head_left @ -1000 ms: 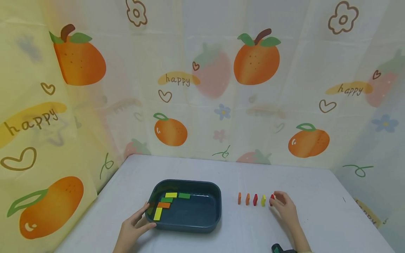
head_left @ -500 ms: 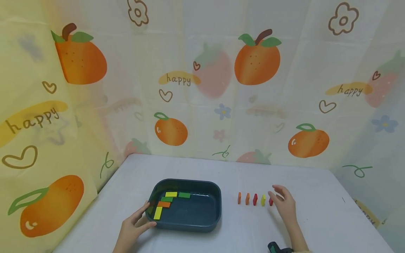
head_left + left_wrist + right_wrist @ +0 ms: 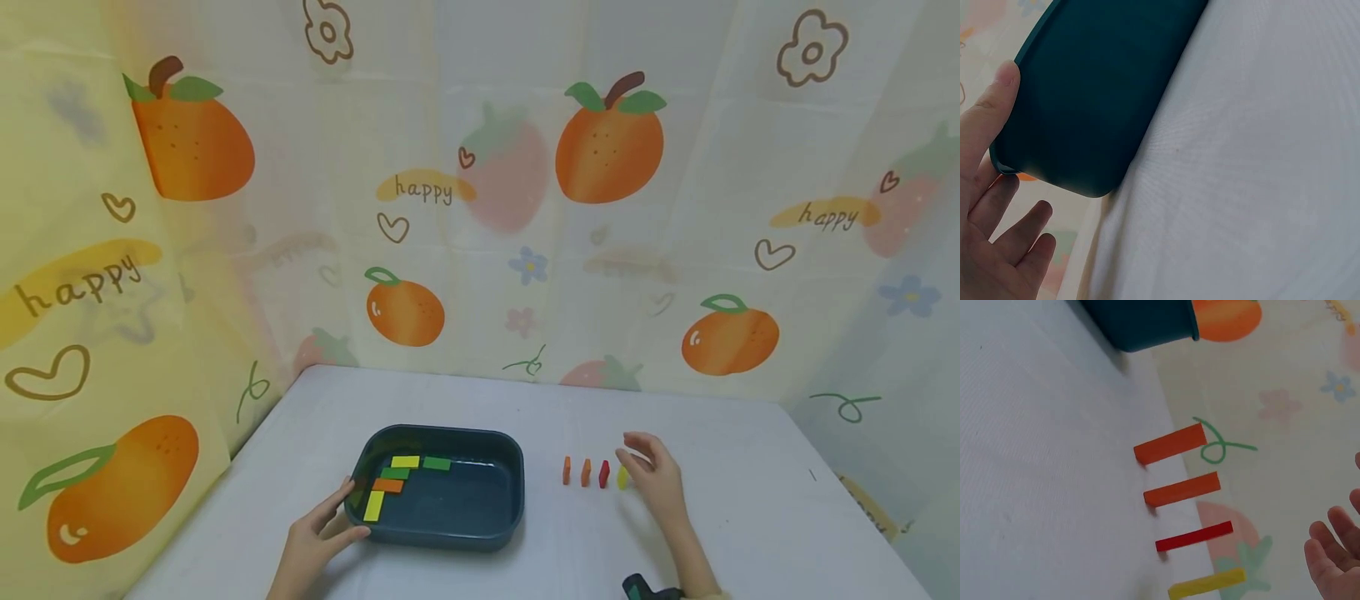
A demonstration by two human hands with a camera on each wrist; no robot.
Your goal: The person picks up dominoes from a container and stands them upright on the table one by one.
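My left hand (image 3: 315,537) grips the left end of a dark teal basin (image 3: 465,508), its thumb at the near side and fingers at the left rim. Thumb and fingers also hold the basin's corner in the left wrist view. My right hand (image 3: 660,475) hovers with parted fingers at the right end of a row of upright dominoes, nothing between the fingertips. Two orange dominoes (image 3: 567,471), a red domino (image 3: 603,474) and a yellow domino (image 3: 622,477) stand spaced apart. The hand covers the red domino at the row's right end.
Several flat dominoes, yellow (image 3: 374,506), orange (image 3: 388,486) and green (image 3: 437,464), lie in the basin's left part. A white-covered table (image 3: 547,550) carries everything, with a fruit-printed curtain (image 3: 487,333) behind. A black device (image 3: 637,586) sits by the right wrist.
My right hand has released the red domino at the row's right end, lifted a little and moved left over it. My left hand and the basin have stayed put.
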